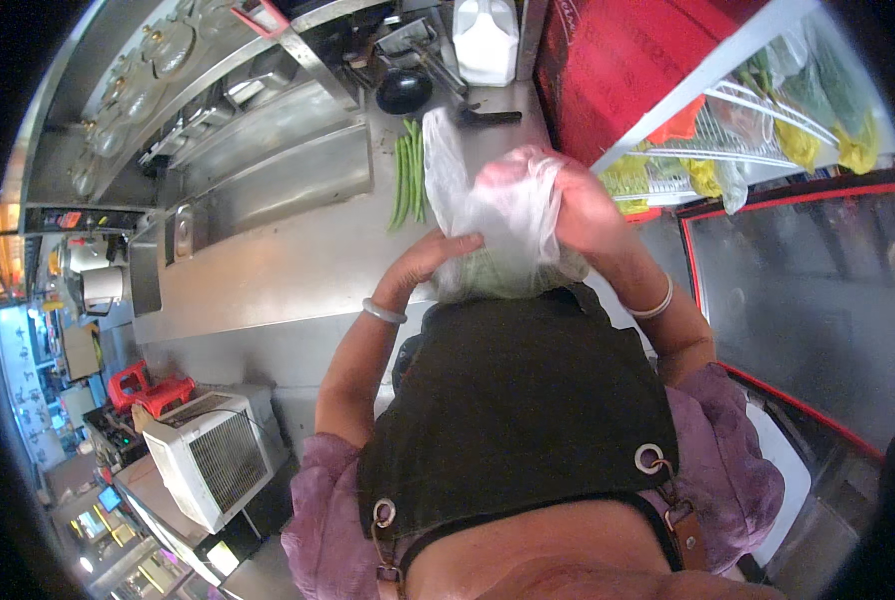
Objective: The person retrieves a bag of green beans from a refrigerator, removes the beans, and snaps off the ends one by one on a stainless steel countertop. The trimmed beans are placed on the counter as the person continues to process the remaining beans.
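Note:
A thin, clear-white plastic bag (519,225) with something pale green inside is held close against my dark apron (522,390). My left hand (438,255) grips its left side, the thumb lying over the plastic and the other fingers mostly hidden. At the upper right, my right hand (586,206) grasps the bag's gathered plastic; its fingers are blurred and partly covered by the film. A loose flap of the bag stands up toward several long green beans (408,176), which lie side by side on the stainless steel counter (290,255).
Beyond the beans are a black bowl (405,91), a black handle (492,118) and a white plastic jug (485,45). To the right stands an open refrigerator with a red side (620,67) and bagged produce on wire racks (747,124). Recessed steel wells (290,176) line the counter's left.

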The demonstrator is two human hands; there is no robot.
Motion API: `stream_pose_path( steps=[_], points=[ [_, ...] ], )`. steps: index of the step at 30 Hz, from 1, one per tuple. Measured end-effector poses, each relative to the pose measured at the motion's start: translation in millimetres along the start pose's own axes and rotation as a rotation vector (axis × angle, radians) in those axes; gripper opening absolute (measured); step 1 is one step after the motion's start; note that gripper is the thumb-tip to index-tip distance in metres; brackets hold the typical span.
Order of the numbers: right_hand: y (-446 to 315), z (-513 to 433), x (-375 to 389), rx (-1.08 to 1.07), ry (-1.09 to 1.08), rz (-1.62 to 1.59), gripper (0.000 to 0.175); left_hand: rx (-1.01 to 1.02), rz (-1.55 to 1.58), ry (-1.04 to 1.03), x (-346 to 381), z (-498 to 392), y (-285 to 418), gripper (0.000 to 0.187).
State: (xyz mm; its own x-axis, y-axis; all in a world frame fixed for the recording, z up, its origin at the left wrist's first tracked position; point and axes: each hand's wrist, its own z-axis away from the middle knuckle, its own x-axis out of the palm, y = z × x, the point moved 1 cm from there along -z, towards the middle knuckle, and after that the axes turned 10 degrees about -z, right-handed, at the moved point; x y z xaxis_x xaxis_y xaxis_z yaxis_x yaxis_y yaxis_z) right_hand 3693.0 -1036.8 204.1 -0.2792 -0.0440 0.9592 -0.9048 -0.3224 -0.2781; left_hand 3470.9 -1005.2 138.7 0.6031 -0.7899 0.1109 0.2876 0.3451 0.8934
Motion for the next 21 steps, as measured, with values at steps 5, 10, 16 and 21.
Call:
stream_pose_path(
  steps=[5,10,16,21],
  points=[
    [-31.2,24.8,-2.3,-0.24,0.272,0.791,0.053,-0.08,0.055,-0.037,1.4,-9.1,-10.5,0.062],
    [-31.2,67.9,-6.8,-0.259,0.522,1.733,0.07,-0.092,0.129,0.115,2.5,4.4,-7.3,0.061],
    [29.3,53.1,-36.9,-0.024,0.394,1.371,0.055,-0.021,-0.185,0.057,8.8,17.6,-2.9,0.064],
    [54.8,42.5,-45.8,-0.186,0.458,0.885,0.043,0.061,0.21,0.135,-2.3,34.8,-7.0,0.071]
  ],
)
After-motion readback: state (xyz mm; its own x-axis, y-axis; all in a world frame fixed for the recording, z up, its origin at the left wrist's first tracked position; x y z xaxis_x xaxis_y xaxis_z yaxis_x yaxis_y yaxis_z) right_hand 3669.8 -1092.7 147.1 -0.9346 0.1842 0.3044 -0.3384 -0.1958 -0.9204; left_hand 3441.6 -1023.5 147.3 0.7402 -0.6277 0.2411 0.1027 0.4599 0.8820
